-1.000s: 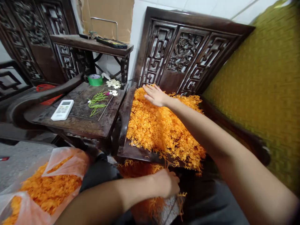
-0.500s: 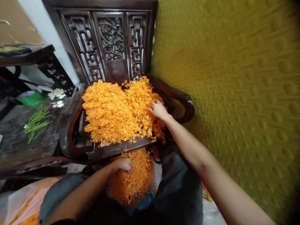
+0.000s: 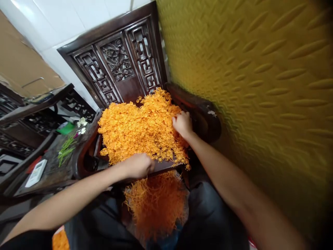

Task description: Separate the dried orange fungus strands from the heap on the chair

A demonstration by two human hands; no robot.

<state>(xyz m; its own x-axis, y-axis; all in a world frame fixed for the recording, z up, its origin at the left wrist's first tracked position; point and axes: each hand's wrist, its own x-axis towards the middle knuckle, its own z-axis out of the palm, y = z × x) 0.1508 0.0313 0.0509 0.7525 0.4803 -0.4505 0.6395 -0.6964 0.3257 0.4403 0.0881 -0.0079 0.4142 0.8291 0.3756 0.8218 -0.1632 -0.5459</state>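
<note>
2 hands (image 3: 139, 165) (image 3: 182, 124) close by orange heap (image 3: 135, 130)

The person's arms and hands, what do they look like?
The left hand and right hand are bare: no gloves, rings or watch that I can see. The forearms are bare too, with black cloth, perhaps a sleeve, beside the left one.

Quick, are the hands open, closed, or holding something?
Left hand: curled near the front of the orange pile; can't tell if it's gripping anything.
Right hand: curled at the pile's right side; grip can't be told.
</note>
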